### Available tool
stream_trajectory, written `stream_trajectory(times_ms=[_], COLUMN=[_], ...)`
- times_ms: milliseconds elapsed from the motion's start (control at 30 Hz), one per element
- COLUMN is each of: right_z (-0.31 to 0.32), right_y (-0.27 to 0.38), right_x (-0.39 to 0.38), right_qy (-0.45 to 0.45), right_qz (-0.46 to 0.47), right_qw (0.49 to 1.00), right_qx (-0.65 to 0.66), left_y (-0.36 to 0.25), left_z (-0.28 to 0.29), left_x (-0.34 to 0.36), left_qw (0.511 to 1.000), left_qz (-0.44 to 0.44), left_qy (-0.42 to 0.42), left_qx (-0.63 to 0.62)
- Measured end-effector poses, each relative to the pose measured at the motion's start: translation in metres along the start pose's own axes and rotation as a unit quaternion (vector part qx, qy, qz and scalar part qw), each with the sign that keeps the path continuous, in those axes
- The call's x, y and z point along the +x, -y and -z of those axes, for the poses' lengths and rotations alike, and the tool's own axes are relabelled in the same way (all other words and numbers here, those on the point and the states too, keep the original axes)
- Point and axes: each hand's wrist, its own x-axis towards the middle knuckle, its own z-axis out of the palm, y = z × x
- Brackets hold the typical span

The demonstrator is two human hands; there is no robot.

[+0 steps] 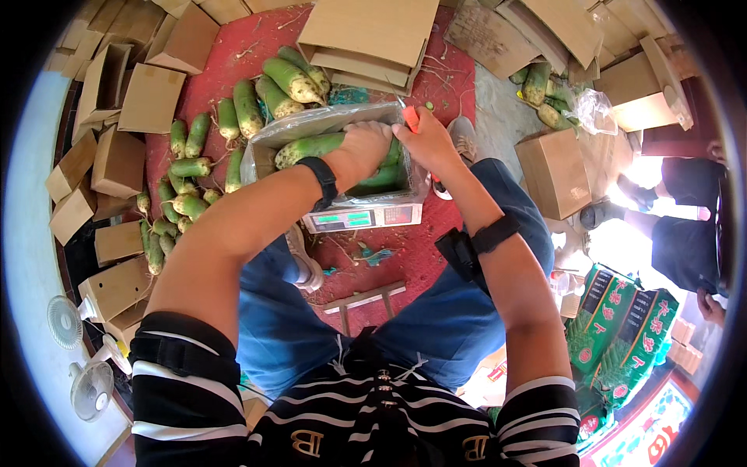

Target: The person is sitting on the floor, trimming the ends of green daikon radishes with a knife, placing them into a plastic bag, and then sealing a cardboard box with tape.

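Head view, left hand: the left hand (367, 146) reaches into the carton from the near side, palm down over the radishes; fingers bent and close together, tips hidden, so cannot tell whether they pinch anything.
Head view, right hand: the right hand (429, 142) at the carton's right rim, just beside the left; fingers curled around an orange-handled tool (411, 118), its thin end pointing away from the body. Kind of tool unclear.
Radishes in carton: long green radishes (309, 148) lying inside, partly under the left hand and forearm.
Carton: open-topped, far wall (319, 124) upright, clear plastic liner (248, 165) folded over the rim.
Under carton: white scale (362, 218) with green-lit displays facing the wearer.
Ground: red floor covering (432, 257), scattered with root scraps; a shoe either side of the scale.
Loose radishes: green and pale pile (249, 109), left of and beyond the carton.
Boxes: brown cardboard boxes (152, 97) stacked along the left; a large box (373, 31) beyond the carton.
Right side: green printed sacks (622, 327); farther up, a dark-clothed person (689, 249), partly cut off.
Lower left: two fans (65, 321).
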Motion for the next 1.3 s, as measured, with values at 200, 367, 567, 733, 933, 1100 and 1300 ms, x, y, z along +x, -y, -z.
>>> stream_trajectory(times_ms=[200,367,567,733,933,1100,1300], right_z=[0.006,-0.002,0.013,0.037,0.034,0.027,0.025], right_y=[-0.001,0.0,-0.011,-0.003,0.007,-0.004,-0.006], right_x=[-0.005,-0.003,0.003,-0.001,-0.029,-0.034,-0.034], right_qy=[-0.028,-0.005,-0.03,0.032,0.041,0.031,0.022], right_qz=[-0.001,0.024,0.051,0.052,0.087,0.084,0.066], right_qw=[1.0,1.0,0.997,0.985,0.991,0.994,0.994], right_qx=[-0.007,0.005,0.055,0.164,0.092,0.069,0.088], left_y=[-0.009,0.011,0.066,0.131,0.125,0.11,0.103], left_z=[0.016,-0.032,0.071,0.099,0.044,-0.003,-0.017], left_x=[0.001,0.01,-0.065,-0.177,-0.234,-0.223,-0.207], left_qw=[1.0,0.996,0.983,0.935,0.744,0.685,0.718], left_qz=[-0.006,0.037,-0.024,0.104,0.258,0.257,0.273], left_qy=[0.012,-0.063,-0.027,-0.201,-0.21,-0.233,-0.231], left_qx=[0.003,0.049,-0.177,-0.272,-0.58,-0.641,-0.597])
